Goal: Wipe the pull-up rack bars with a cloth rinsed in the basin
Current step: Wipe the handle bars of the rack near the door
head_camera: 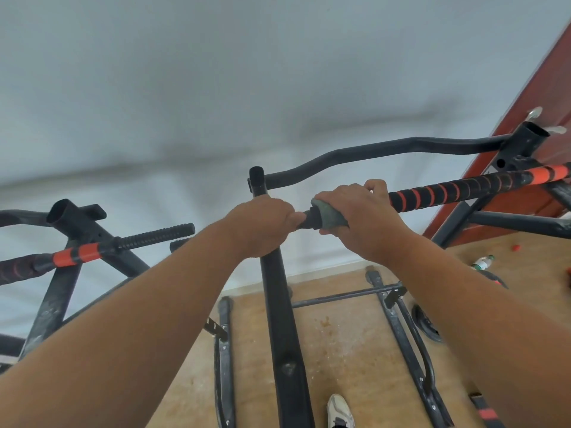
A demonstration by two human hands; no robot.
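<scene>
cloth mostly under right hand, bar end (orange grip) off-frame rt, bottle label unreadable

Soft even daylight, faint wall shadows, slightly blurred, edges bowed

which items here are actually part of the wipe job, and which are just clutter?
In the job:
- cloth, wrapped on the bar under the right hand
- orange-and-black grip bar being wiped
- left hand, gripping the black upright post

Lying about:
- plastic bottle on the floor
- small red bit on the floor
- second rack at left, untouched

The basin is not in view.
</scene>
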